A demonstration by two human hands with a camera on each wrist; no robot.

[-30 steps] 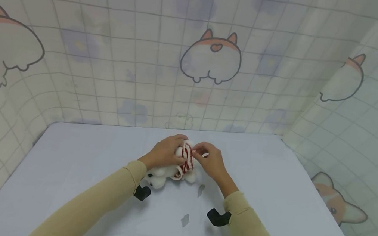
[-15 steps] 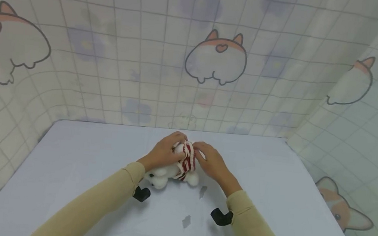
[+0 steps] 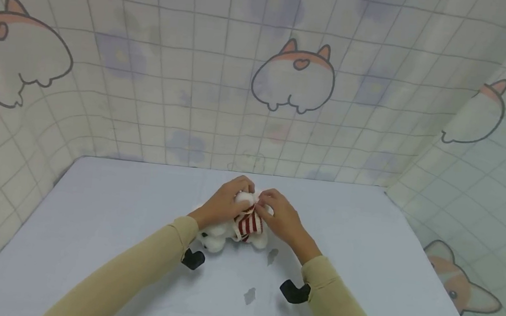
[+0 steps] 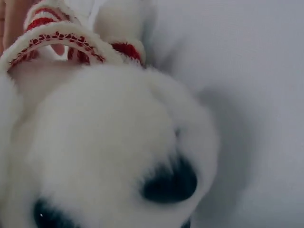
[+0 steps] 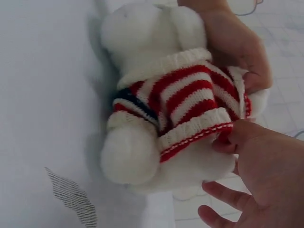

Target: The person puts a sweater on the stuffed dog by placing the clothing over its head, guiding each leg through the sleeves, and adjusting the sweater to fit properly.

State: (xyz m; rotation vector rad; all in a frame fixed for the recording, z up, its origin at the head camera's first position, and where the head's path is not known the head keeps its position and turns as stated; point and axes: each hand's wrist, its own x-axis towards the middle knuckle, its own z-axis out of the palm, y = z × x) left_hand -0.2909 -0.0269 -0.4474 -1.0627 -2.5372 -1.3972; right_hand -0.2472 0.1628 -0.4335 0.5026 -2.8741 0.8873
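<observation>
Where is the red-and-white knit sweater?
In the head view's lower centre, the sweater is around the white plush toy, between left hand and right hand.

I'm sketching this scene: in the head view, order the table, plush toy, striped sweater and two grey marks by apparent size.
1. Table
2. Plush toy, partly covered
3. Striped sweater
4. Near grey mark, far grey mark: too alike to rank

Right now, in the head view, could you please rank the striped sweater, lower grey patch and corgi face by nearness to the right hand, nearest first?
1. Striped sweater: held by the right hand.
2. Lower grey patch: on the table.
3. Corgi face: far right.
</observation>
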